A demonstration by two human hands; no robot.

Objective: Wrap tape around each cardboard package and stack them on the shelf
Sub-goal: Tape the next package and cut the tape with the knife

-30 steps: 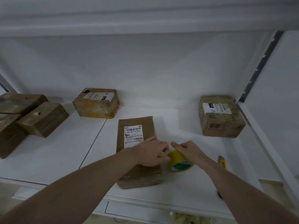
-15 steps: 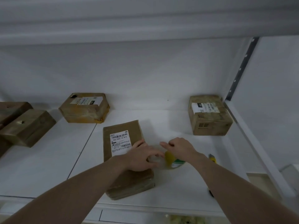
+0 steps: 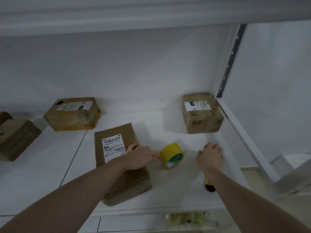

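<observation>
While hands (image 3: 141, 157) touch package (image 3: 117, 158), tape (image 3: 171, 155) beside

Left hand (image 3: 139, 156) extended, forefinger pointing; right hand (image 3: 210, 157) hovering, loosely curled.

Camera: one, on my head.
Looks: forward and down, into the white shelf (image 3: 50, 174).
Near: close, my arms fill the bottom.
Far: the shelf's back wall (image 3: 134, 73).
Shared: nothing, only one view.
</observation>
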